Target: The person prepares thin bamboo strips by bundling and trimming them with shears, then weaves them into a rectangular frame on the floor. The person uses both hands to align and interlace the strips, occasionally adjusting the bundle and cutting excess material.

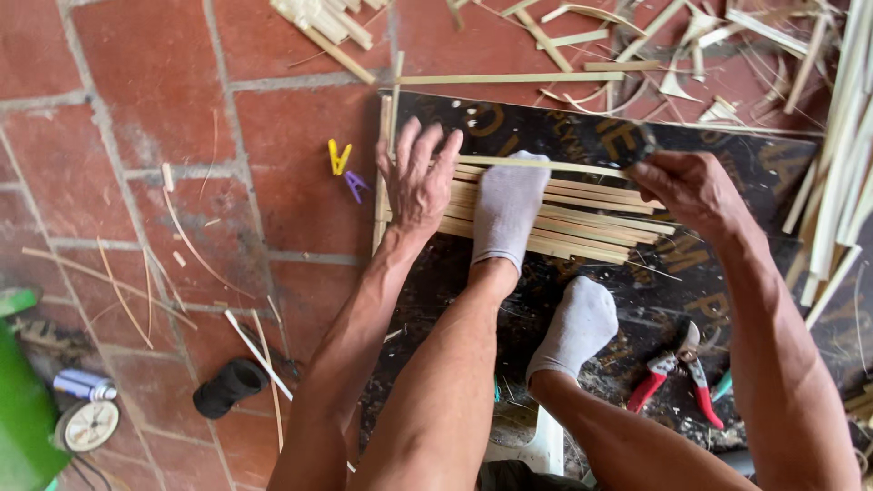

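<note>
Pruning shears (677, 377) near socked foot (575, 327); clothespins (346, 169) beside left hand (416, 180).

Pale yellow bamboo strips (555, 214) on a black board (727, 155) with faded gold lettering, grey-white socks (507, 205), red-handled pruning shears (677, 373), yellow and purple clothes pegs (346, 168), red-brick floor (136, 91)

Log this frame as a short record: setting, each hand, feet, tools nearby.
setting: dark board on a red tile floor, seen from above
left hand: left hand flat on the left ends of the bamboo strips
right hand: right hand pinches the right end of the top strip
feet: socked foot presses on the strips; other socked foot on the board
tools: red-handled pruners on the board; yellow and purple clips on the tiles
</note>
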`<action>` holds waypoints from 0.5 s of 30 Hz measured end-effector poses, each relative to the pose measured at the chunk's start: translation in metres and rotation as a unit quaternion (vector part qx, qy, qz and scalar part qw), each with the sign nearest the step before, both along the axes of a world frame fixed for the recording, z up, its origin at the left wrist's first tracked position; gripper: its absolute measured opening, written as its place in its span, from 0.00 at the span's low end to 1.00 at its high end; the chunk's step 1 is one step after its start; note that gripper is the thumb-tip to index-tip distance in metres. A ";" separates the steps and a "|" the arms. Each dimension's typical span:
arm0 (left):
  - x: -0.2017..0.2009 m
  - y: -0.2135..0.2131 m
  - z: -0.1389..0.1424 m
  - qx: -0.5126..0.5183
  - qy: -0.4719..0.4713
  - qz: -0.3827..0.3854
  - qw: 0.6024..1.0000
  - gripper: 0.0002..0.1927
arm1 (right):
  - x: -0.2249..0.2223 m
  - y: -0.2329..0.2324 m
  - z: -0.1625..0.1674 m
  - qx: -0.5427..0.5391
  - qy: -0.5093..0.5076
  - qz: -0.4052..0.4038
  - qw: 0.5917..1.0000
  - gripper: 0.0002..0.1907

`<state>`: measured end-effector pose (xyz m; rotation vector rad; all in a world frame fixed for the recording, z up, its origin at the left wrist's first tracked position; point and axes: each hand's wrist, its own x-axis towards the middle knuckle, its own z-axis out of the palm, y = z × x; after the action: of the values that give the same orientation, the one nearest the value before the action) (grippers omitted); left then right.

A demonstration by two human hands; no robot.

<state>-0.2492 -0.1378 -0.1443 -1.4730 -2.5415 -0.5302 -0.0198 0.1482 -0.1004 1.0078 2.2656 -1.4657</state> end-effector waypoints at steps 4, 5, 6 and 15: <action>0.010 -0.011 -0.008 0.017 -0.034 0.067 0.997 0.37 | -0.019 -0.016 -0.022 0.051 0.073 0.013 0.996 0.11; 0.015 -0.013 -0.012 0.032 -0.068 0.061 0.995 0.39 | -0.027 -0.018 -0.025 0.076 0.121 0.035 0.989 0.10; 0.020 -0.015 -0.017 0.018 -0.078 0.064 0.995 0.39 | -0.034 -0.020 -0.026 0.099 0.165 0.056 0.980 0.09; 0.025 -0.019 -0.035 -0.008 -0.098 0.082 0.992 0.41 | -0.064 -0.033 -0.019 0.224 0.144 0.139 0.954 0.08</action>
<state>-0.2241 -0.1566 -0.1797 -1.2573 -2.7908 -0.6604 -0.0843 0.1156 -0.1198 0.5603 2.8939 -1.0614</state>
